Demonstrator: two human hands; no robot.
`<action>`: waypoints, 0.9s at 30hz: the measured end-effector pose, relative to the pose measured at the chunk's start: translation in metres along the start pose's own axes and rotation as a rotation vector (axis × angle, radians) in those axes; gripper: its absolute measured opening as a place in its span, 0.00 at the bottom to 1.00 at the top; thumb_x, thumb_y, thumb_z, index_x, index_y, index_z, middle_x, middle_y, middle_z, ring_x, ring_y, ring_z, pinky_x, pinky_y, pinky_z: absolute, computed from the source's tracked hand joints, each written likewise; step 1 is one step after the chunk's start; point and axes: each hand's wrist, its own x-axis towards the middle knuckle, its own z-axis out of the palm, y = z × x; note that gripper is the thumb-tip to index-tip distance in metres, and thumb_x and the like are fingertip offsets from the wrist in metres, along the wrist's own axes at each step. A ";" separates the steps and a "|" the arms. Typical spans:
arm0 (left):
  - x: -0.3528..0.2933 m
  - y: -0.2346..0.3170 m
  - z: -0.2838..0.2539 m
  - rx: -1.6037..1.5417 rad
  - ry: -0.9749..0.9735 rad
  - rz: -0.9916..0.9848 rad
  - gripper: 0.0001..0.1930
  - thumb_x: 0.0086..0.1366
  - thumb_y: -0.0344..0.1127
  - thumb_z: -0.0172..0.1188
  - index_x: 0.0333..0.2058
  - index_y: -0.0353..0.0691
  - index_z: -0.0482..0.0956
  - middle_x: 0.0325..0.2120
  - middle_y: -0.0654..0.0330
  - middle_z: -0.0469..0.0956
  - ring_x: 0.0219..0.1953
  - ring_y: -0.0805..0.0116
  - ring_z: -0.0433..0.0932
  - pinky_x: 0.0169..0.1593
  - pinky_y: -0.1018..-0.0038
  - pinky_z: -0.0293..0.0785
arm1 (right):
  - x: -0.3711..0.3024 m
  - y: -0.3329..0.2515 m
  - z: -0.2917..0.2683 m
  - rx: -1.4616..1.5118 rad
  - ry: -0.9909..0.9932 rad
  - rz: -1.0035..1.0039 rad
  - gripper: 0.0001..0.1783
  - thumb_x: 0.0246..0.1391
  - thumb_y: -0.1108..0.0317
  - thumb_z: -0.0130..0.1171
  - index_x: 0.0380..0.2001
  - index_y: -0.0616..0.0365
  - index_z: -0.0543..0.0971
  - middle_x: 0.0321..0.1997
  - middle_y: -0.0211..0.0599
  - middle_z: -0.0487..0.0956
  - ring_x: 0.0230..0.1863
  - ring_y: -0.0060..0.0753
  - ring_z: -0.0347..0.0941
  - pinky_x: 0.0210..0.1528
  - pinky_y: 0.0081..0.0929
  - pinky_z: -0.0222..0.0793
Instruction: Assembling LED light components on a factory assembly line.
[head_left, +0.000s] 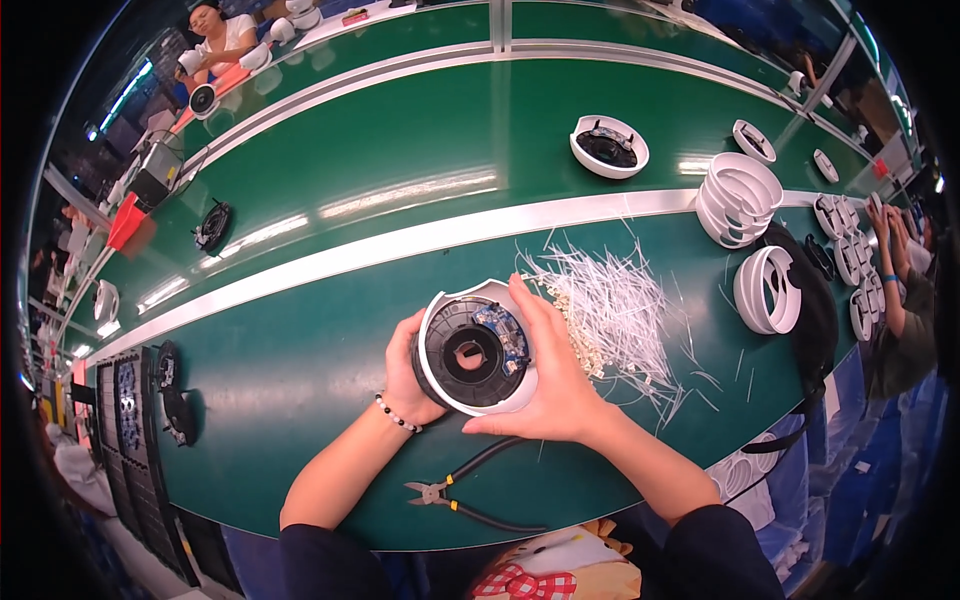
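Note:
Between my two hands is a round white plastic housing with a black ring-shaped insert and a blue circuit board inside it. My left hand wraps round its left side, wearing a beaded bracelet. My right hand grips the right rim, fingers along the top edge and thumb below. Under my hands, diagonal cutters with black handles lie on the green worktable, jaws apart. Just past my right hand spreads a heap of white cable ties, with small cream pieces at its near edge.
White housing shells and white rings stand at right beside a black bag. A black tray with circuit boards is at far left. Beyond the metal rail sits a white housing. Co-workers work far left and at right.

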 end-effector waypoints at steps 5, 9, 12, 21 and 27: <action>-0.006 0.002 0.019 -0.021 -0.096 -0.126 0.32 0.62 0.56 0.32 0.55 0.36 0.59 0.52 0.52 0.65 0.52 0.58 0.67 0.55 0.62 0.65 | -0.002 0.001 0.002 -0.087 0.044 -0.013 0.67 0.18 0.54 0.75 0.60 0.66 0.46 0.61 0.59 0.51 0.60 0.58 0.49 0.59 0.45 0.50; -0.006 0.000 0.015 0.001 -0.038 -0.107 0.32 0.62 0.57 0.34 0.56 0.37 0.60 0.52 0.50 0.65 0.53 0.57 0.66 0.57 0.62 0.62 | -0.001 -0.003 -0.001 0.008 0.032 0.123 0.67 0.17 0.54 0.77 0.61 0.62 0.47 0.59 0.51 0.55 0.59 0.47 0.55 0.58 0.39 0.56; -0.005 0.002 0.001 -0.016 0.048 -0.108 0.31 0.61 0.57 0.36 0.53 0.38 0.63 0.50 0.51 0.67 0.50 0.57 0.68 0.55 0.61 0.64 | -0.001 -0.007 -0.001 0.068 0.032 0.147 0.67 0.18 0.55 0.77 0.60 0.63 0.47 0.59 0.51 0.55 0.59 0.47 0.56 0.58 0.38 0.55; -0.007 0.004 0.000 -0.039 0.024 -0.112 0.29 0.61 0.56 0.37 0.52 0.40 0.65 0.49 0.52 0.68 0.50 0.58 0.68 0.55 0.61 0.64 | -0.005 -0.012 0.005 -0.192 0.013 -0.103 0.65 0.19 0.53 0.75 0.58 0.68 0.48 0.60 0.60 0.52 0.59 0.58 0.50 0.59 0.45 0.49; -0.007 0.002 0.003 -0.105 -0.033 -0.099 0.27 0.62 0.53 0.35 0.50 0.38 0.66 0.47 0.51 0.70 0.48 0.57 0.70 0.53 0.60 0.67 | -0.004 -0.005 -0.001 0.092 0.017 0.064 0.66 0.20 0.53 0.76 0.60 0.65 0.47 0.60 0.52 0.54 0.59 0.48 0.54 0.59 0.38 0.51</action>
